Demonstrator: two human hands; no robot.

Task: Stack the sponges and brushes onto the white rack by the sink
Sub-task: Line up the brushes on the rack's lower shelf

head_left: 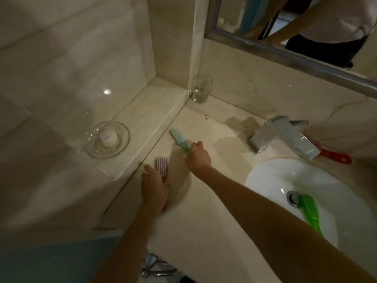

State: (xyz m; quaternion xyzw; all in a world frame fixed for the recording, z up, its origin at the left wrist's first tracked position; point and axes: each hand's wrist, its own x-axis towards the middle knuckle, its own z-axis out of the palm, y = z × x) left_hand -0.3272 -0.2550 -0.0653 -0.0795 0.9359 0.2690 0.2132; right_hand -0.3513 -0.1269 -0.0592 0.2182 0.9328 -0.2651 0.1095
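Observation:
A teal brush [178, 138] lies bristles-up on the marble counter near the ledge, and my right hand [198, 157] grips its handle. Closer to me, a pink brush [161, 168] lies along the ledge edge; my left hand [154, 187] covers its handle with fingers curled over it. A green brush handle [310, 213] lies in the white sink [271, 178] by the drain. A red handle [334, 157] pokes out behind the tap. No white rack shows in this view.
A chrome tap [285, 135] stands behind the sink. A glass tumbler [202, 88] sits in the back corner. A glass dish with a round soap [108, 138] rests on the raised ledge at left. A mirror [295, 23] hangs above.

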